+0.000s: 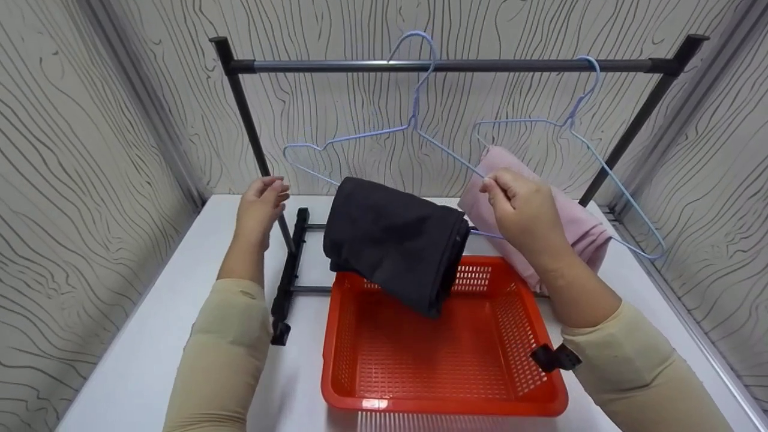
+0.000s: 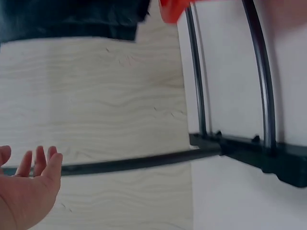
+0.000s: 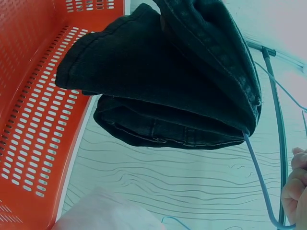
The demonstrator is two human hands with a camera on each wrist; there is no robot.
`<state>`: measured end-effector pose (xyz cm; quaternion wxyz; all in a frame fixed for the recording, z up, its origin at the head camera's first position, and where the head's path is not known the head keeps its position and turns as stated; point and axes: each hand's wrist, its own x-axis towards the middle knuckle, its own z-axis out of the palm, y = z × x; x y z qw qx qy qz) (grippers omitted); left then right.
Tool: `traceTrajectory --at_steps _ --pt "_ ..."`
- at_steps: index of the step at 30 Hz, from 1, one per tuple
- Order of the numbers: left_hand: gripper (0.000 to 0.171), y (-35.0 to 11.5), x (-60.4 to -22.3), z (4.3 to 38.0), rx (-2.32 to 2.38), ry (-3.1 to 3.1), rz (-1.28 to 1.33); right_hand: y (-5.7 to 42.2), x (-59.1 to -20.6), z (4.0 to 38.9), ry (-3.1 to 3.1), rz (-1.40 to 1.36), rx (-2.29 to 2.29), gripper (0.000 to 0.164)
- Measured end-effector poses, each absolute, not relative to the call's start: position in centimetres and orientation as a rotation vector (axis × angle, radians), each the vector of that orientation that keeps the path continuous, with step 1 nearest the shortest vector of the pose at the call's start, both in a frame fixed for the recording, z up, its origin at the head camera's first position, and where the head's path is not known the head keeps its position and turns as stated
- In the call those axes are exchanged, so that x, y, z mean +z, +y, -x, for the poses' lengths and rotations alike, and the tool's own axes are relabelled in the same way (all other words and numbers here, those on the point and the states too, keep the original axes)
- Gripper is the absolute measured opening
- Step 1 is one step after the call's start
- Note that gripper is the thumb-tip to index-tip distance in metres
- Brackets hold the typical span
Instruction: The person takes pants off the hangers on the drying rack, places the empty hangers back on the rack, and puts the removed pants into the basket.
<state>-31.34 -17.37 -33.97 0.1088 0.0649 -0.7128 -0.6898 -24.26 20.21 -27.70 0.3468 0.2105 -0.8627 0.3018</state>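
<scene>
My right hand (image 1: 528,210) pinches the right end of a light blue wire hanger (image 1: 369,135). Folded over the hanger's lower bar are black jeans (image 1: 396,240), which hang above the front basket's back edge. The hanger's hook overlaps the rail (image 1: 324,66) of a clothes rack in the head view. In the right wrist view, the jeans (image 3: 144,72) show seams and a folded waistband. My left hand (image 1: 261,204) holds nothing, its fingers loosely bent, near the rack's left post. The left wrist view shows that hand (image 2: 31,191) against the post (image 2: 139,163).
A red perforated basket (image 1: 444,405) stands on the white table (image 1: 162,336) in front of the rack. Behind my right hand, a pink garment (image 1: 510,159) hangs on a second blue hanger (image 1: 624,195). Patterned walls (image 1: 336,30) close in the back and sides.
</scene>
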Motion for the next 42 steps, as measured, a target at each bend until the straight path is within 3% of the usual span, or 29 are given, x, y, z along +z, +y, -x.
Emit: traceTrajectory --at_steps 13,23,35,42 --pt "0.037 -12.6 -33.4 28.1 -2.125 -2.259 0.162 20.1 -28.0 23.5 -2.209 -0.563 0.77 0.016" --pt "0.041 -11.4 -34.2 27.9 -1.894 -2.547 0.232 20.3 -28.2 23.6 -2.205 -0.569 0.771 0.016" --pt "0.064 -10.6 -34.9 28.4 -2.214 -2.545 0.12 20.1 -28.4 23.7 -2.214 -0.58 0.779 0.016" --pt "0.052 -10.2 -34.5 28.2 -2.428 -2.472 0.128 19.9 -28.5 23.6 -2.215 -0.584 0.804 0.015"
